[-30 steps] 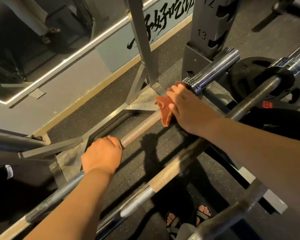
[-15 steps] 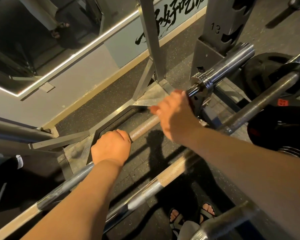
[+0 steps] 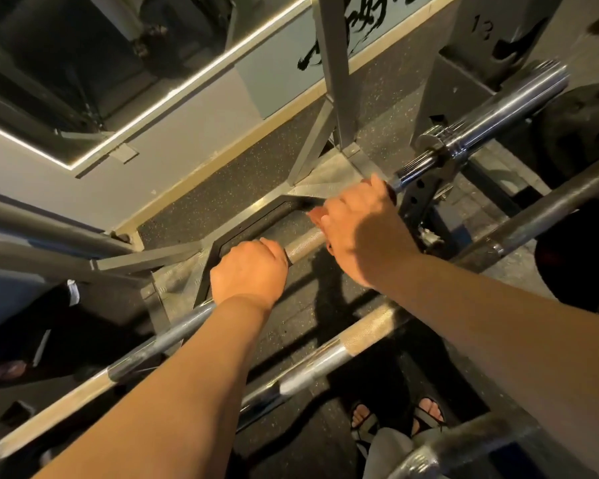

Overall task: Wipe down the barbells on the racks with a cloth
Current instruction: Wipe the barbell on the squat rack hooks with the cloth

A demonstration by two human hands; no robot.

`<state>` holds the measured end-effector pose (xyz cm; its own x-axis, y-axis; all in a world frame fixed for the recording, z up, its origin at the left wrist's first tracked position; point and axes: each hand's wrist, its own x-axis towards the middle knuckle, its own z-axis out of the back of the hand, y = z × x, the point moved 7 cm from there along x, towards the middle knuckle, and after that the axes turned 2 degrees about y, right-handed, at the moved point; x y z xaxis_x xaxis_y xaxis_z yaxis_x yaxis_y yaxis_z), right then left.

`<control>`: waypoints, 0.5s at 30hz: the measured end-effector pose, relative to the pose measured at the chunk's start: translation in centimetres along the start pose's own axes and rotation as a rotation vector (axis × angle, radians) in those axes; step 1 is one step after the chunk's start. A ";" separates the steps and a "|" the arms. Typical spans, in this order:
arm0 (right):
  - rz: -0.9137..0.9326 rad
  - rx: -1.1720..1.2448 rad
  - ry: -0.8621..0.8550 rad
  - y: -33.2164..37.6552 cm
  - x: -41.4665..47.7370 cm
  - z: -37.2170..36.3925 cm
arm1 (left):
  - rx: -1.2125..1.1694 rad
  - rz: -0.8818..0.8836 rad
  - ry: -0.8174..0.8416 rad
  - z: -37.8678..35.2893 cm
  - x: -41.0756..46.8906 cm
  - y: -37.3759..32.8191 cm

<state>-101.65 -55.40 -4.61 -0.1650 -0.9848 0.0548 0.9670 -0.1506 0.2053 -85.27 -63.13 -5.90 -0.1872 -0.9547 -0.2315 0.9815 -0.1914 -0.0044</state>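
A steel barbell (image 3: 303,242) runs diagonally from lower left to its chrome sleeve (image 3: 498,112) at upper right, resting on the rack. My left hand (image 3: 249,271) grips the shaft with fingers wrapped over it. My right hand (image 3: 360,229) is curled round the shaft further up, near the collar. A sliver of the orange cloth (image 3: 313,216) shows at its fingertips; the rest is hidden under the hand. A second barbell (image 3: 357,337) lies parallel, closer to me.
A grey rack upright (image 3: 336,74) rises behind the bar, with a numbered post (image 3: 481,39) to the right. Black weight plates (image 3: 581,133) sit at the right. A third bar (image 3: 464,447) crosses the lower right. My sandalled feet (image 3: 395,420) stand on the rubber floor. A mirror wall (image 3: 83,63) is left.
My right hand slid down the shaft from the collar toward my left hand, and the cloth is now mostly hidden. The view shifted slightly. My left hand kept its grip.
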 end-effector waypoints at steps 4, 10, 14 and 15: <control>0.201 0.076 0.103 3.9 -0.2 -1.6 | -0.028 0.002 0.019 0.1 -0.3 -0.1; 0.154 -0.118 0.071 -0.9 0.4 -0.4 | -0.021 0.027 0.029 -0.1 0.0 0.3; 0.027 -0.031 0.144 2.2 0.3 -1.6 | -0.017 0.019 0.015 -0.3 0.1 0.2; 0.074 -0.006 0.132 3.4 0.2 -1.7 | -0.020 0.023 0.015 -0.2 0.0 0.2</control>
<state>-98.04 -56.25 -5.60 -0.0669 -0.9960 -0.0591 0.9768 -0.0775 0.1999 -85.03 -63.14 -6.13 -0.1645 -0.9551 -0.2463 0.9861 -0.1650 -0.0189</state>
